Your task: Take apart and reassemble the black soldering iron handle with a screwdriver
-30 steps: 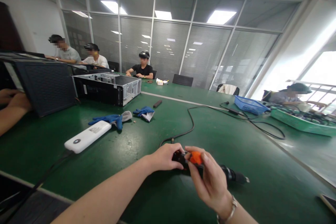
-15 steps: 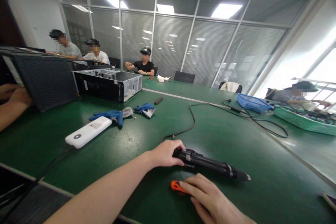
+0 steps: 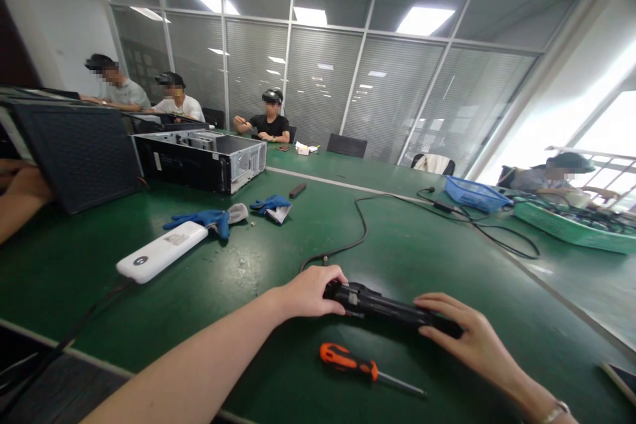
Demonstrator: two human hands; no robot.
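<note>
gripping black power driver at both ends

driver lies flat on the green table, close to the person. left hand is clasped round the rear end, where the cord leaves; right hand curls over the nose. body: long, dark, glossy cylinder. judgement: rigid, moderately heavy, smooth, apt to roll; mid-barrel looks the surest hold. orange screwdriver lies loose just beside it, untouched.

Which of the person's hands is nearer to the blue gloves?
Left. The left hand holds the cord end of the black tool, nearer the blue gloves; the right hand holds its far end.
</note>
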